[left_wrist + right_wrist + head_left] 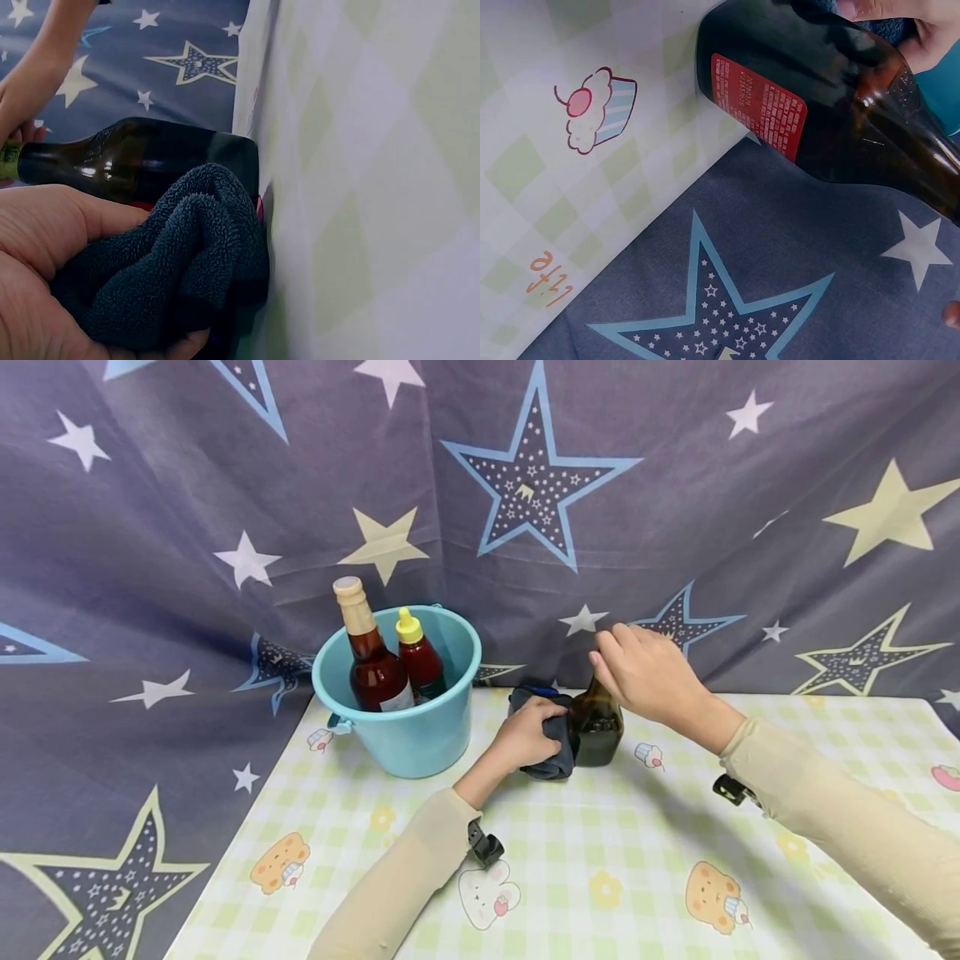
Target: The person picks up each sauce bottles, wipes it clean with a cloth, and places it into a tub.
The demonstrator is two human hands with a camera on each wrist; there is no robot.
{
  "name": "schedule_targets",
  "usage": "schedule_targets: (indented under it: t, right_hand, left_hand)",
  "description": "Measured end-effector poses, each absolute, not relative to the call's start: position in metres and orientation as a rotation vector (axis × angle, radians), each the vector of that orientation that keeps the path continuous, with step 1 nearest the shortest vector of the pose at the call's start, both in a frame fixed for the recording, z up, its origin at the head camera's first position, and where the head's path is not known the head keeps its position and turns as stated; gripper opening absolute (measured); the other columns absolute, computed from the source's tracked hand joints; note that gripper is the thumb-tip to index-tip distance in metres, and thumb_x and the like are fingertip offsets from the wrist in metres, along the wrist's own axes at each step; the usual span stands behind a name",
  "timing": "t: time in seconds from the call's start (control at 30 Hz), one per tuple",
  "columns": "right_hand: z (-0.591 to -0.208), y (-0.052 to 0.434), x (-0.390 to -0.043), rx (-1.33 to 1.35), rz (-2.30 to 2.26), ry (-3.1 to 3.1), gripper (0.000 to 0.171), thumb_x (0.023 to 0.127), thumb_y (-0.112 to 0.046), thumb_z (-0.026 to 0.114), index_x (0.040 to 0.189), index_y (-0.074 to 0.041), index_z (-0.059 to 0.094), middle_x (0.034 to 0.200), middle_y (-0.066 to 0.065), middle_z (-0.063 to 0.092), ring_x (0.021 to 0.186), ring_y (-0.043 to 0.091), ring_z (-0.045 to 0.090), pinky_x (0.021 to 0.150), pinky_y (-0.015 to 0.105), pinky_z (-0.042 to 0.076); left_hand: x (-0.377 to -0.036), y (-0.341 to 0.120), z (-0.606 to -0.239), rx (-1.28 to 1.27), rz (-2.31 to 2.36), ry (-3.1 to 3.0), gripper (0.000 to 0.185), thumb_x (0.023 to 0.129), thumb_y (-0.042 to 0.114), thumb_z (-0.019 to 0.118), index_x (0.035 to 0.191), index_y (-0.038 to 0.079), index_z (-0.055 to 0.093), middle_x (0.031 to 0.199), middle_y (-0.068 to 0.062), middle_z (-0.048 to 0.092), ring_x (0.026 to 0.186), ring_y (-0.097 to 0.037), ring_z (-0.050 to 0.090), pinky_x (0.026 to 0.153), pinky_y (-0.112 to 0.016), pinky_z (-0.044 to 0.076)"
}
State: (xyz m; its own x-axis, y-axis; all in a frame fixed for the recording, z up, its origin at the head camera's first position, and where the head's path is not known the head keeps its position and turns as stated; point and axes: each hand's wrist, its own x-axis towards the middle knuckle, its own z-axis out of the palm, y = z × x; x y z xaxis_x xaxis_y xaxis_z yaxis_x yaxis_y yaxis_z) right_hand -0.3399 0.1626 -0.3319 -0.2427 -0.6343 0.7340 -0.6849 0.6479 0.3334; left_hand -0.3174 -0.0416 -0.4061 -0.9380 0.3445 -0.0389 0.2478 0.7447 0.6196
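dark bottle [596, 727] apparently between both hands' fingers [609, 647].

Dark glass bottle [596, 727] upright on table, red label; dark blue towel [551, 739] bunched against its side.

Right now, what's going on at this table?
A person's right hand grips the top of a dark brown glass bottle standing on the checked tablecloth. The left hand presses a dark blue terry cloth against its side. Two more bottles stand in the light blue plastic bucket beside them.
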Motion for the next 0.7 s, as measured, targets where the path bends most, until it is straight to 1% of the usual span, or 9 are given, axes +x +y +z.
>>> schedule_targets:
  t: [0.47,0.7]
  right_hand:
    - [-0.3337,0.1628,-0.3410,1.044,0.090,-1.927,0.040,0.108,-0.024,0.032,0.080,-0.001,0.047,0.067,0.010,0.040,0.052,0.024,0.036,0.046,0.036,0.033]
    - [-0.3339,0.1633,-0.3421,1.042,0.085,-1.936,0.042,0.109,-0.025,0.031,0.081,0.000,0.048,0.068,0.011,0.042,0.052,0.025,0.038,0.047,0.038,0.036]
  left_hand:
    - [-0.3182,-0.0436,-0.4053,0.459,1.003,2.744,0.058,0.091,0.011,0.072,0.147,0.015,0.058,0.153,-0.007,0.048,0.140,-0.029,0.048,0.115,-0.048,0.041]
    - [-0.3181,-0.0454,-0.4034,0.456,1.042,2.698,0.057,0.092,0.011,0.072,0.147,0.015,0.057,0.154,-0.007,0.046,0.141,-0.031,0.047,0.114,-0.050,0.042]
